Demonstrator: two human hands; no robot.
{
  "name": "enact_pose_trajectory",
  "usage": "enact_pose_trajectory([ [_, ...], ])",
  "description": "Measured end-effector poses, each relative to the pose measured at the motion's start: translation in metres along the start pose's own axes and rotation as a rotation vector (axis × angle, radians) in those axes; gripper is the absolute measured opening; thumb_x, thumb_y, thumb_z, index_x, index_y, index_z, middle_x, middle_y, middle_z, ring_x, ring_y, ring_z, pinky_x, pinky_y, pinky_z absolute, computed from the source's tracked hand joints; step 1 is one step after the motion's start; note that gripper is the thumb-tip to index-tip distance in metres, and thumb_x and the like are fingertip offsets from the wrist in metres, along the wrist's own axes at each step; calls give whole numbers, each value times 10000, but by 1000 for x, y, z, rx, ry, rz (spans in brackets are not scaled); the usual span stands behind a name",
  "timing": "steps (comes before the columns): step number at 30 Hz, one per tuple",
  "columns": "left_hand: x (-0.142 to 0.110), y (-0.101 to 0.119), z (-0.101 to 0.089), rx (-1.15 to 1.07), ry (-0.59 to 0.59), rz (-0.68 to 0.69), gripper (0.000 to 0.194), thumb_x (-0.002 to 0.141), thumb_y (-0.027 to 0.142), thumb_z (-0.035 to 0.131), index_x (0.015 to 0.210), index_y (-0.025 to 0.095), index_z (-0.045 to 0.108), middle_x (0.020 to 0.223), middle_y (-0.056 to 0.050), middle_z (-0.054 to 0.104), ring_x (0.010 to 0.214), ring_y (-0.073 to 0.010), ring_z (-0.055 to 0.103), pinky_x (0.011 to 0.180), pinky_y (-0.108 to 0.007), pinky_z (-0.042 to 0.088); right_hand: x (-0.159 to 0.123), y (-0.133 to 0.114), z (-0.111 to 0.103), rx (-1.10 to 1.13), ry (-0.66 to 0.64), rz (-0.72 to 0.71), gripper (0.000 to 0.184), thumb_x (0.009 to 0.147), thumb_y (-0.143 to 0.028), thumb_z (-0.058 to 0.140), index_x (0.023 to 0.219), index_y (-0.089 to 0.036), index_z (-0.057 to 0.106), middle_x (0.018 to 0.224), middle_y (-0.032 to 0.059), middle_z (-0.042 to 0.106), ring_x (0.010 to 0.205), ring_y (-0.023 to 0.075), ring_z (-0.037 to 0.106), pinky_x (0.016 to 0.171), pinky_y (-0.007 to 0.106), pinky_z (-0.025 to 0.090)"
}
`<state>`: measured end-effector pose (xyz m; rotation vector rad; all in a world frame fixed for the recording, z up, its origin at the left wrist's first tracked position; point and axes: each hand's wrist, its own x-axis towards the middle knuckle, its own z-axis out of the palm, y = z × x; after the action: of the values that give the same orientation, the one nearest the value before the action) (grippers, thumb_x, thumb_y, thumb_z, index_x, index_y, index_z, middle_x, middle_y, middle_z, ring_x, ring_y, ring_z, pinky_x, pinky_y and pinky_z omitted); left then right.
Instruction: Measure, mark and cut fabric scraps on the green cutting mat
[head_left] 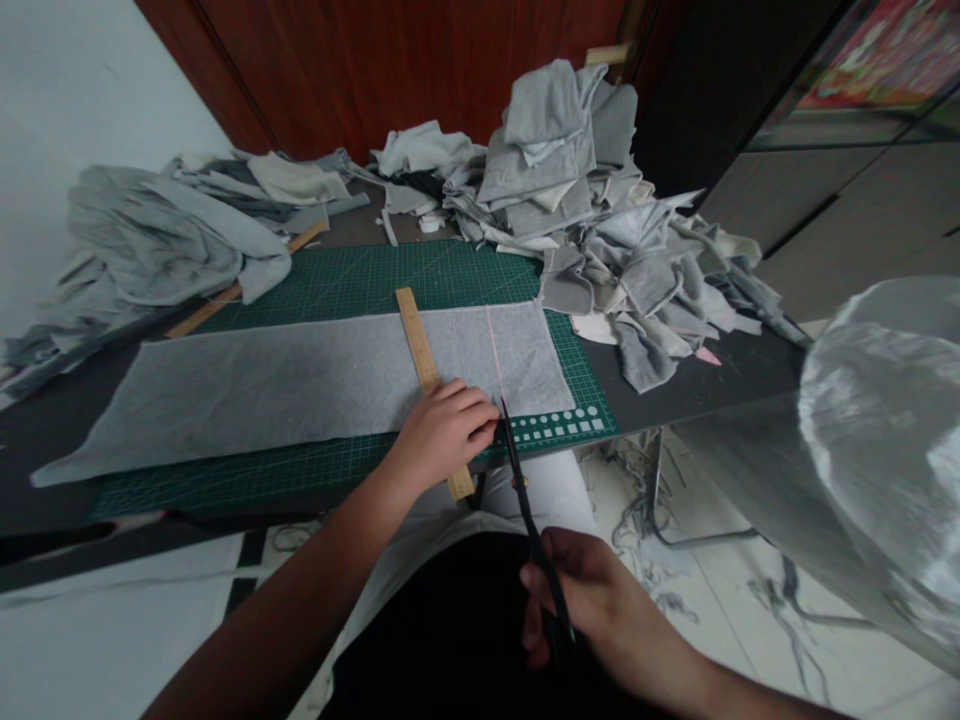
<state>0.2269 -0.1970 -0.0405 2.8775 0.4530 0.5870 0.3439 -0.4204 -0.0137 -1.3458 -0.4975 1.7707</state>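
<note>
A long piece of grey fabric (pixel 300 380) lies across a green cutting mat (pixel 360 262), with a thin pink line (pixel 493 345) drawn across it near its right end. My left hand (pixel 450 425) rests over the fabric's near edge, fingers curled and closed on that edge just left of the line. Under this hand runs a wooden ruler (pixel 416 335), slanting across the fabric and past the table edge. My right hand (pixel 581 590) grips black scissors (pixel 525 500) by the handles. Their tip is at the fabric's near edge, by the line's lower end.
Grey and white fabric scraps (pixel 630 240) are heaped at the back right of the dark table (pixel 645 405). Bunched grey cloth (pixel 165 235) lies at the left on a wooden strip (pixel 202 312). A translucent plastic bag (pixel 885 430) stands at the right. Scraps litter the floor.
</note>
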Motion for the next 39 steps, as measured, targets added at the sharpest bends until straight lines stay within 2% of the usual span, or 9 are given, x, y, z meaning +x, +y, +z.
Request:
enact_pose_trajectory([
  [23,1,0,0,-34,-7,-7,116,962,195,631,922,208,739,893,-15,698,879,-198,572,808,-335,454,5,14,2,35,11,-52,598,734,-713,779,803,-194,488,573,1,637,458,99,574,473,185,419],
  [30,1,-1,-2,-51,-9,-7,100,945,178,654,917,205,747,880,-10,701,872,-194,572,805,-335,456,7,8,4,-12,30,-15,718,632,-825,757,833,-189,493,552,-14,603,443,91,540,447,184,394],
  [34,1,-1,-3,-49,-18,-6,100,940,178,657,905,205,746,879,-13,700,875,-194,574,810,-336,460,8,5,3,-51,46,37,773,625,-892,691,864,-185,489,582,19,642,462,104,569,460,194,405],
  [39,1,-1,-3,-46,-17,-3,106,944,176,646,922,210,745,885,-17,703,882,-198,580,816,-335,462,11,-2,9,-47,66,58,795,604,-899,699,876,-184,480,576,17,643,449,98,564,450,190,389],
])
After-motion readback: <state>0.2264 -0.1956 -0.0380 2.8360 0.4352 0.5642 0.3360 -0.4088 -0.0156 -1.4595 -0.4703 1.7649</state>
